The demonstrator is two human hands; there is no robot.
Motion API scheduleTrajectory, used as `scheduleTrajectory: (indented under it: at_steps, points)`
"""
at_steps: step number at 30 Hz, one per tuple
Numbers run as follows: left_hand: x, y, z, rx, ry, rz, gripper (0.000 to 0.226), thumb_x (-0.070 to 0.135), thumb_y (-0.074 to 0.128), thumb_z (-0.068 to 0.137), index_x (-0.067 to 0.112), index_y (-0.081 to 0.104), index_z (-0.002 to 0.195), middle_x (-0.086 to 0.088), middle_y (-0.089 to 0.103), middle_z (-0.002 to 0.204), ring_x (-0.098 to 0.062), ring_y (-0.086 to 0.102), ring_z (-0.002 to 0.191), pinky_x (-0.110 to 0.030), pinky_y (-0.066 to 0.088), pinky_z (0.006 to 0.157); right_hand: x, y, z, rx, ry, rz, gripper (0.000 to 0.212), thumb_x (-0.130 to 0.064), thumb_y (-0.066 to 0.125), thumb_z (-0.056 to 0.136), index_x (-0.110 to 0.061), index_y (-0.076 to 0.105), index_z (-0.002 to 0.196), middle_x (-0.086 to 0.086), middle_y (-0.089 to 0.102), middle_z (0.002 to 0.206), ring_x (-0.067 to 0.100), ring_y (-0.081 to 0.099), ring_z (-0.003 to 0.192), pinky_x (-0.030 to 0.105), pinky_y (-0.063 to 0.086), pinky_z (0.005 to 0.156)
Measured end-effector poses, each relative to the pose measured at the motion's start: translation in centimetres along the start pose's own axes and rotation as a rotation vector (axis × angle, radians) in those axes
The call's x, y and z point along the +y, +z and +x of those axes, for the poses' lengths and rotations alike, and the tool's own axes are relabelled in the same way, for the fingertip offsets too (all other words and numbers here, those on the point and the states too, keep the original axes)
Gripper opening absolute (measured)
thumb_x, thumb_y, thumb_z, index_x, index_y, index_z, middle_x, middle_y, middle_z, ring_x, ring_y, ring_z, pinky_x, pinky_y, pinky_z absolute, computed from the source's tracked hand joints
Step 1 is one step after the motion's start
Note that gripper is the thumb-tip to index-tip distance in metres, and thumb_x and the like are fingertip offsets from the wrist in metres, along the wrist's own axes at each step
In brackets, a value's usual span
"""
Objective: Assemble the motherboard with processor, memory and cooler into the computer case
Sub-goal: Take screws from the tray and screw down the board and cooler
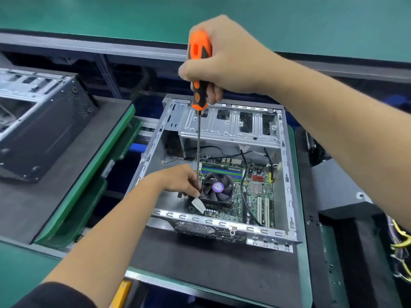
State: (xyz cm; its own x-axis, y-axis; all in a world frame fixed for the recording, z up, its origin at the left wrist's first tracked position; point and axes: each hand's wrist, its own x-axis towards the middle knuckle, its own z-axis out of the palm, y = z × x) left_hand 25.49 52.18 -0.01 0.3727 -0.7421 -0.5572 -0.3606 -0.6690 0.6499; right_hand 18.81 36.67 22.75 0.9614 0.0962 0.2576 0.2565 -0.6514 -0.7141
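step — screwing cooler (219, 190) down; right hand (224, 61) grips screwdriver (199, 70); left hand (178, 178) pinches shaft at tip; next — keep vertical, turn

Bright, even overhead light fills the scene, and shadows are soft and faint. The computer case (224, 165) is the sharpest part; its metal rim shows mild sheen without harsh glare. Left and right of the case, straight edges bow from wide-angle distortion. Nearer than the case, the bottom corners darken and soften.
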Motion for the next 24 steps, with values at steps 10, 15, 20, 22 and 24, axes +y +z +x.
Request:
scheduleTrajectory:
  at_steps: [10,15,20,22,24]
  points:
    - [1.5,1.2,-0.5,0.134,0.075,0.288,0.005,0.008,0.069,0.079,0.007,0.073,0.074,-0.002,0.069,0.071,-0.017,0.065,0.067,-0.026,0.052,0.061,0.1,0.1,-0.4,-0.037,0.013,0.007,0.019,-0.011,0.061,0.081,0.007,0.054,0.079,0.022,0.067,0.064,0.022,0.065,0.043,0.021,0.045,0.039]
    - [1.8,1.4,-0.5,0.154,0.117,0.345,0.006,0.006,0.068,0.078,0.008,0.072,0.074,0.005,0.062,0.067,0.002,0.051,0.056,-0.005,0.037,0.050,0.1,0.1,-0.4,-0.043,0.018,0.039,0.013,-0.010,0.061,0.082,-0.002,0.052,0.076,0.023,0.066,0.065,0.023,0.065,0.043,0.021,0.045,0.039]
    - [1.8,1.4,-0.4,0.159,0.152,0.393,0.020,0.005,0.070,0.075,0.015,0.062,0.059,0.012,0.049,0.053,0.002,0.046,0.048,-0.007,0.033,0.046,0.3,0.1,-0.7,-0.070,0.033,0.068,0.014,-0.010,0.061,0.081,-0.004,0.050,0.075,0.020,0.066,0.063,0.025,0.066,0.045,0.023,0.046,0.041]
    - [1.8,1.4,-0.4,0.157,0.171,0.388,0.024,0.005,0.070,0.074,0.014,0.058,0.056,0.011,0.046,0.051,0.001,0.045,0.046,-0.007,0.034,0.046,0.2,0.2,-0.7,-0.080,0.034,0.081,0.016,-0.010,0.062,0.082,-0.006,0.048,0.074,0.018,0.066,0.063,0.026,0.066,0.046,0.025,0.047,0.042]
    - [1.6,1.3,-0.4,0.149,0.174,0.359,0.026,0.004,0.070,0.074,0.016,0.059,0.054,0.010,0.048,0.051,0.000,0.047,0.047,-0.007,0.034,0.046,0.2,0.3,-0.6,-0.087,0.028,0.084,0.017,-0.010,0.062,0.083,-0.007,0.048,0.075,0.020,0.066,0.065,0.026,0.066,0.047,0.025,0.048,0.042]
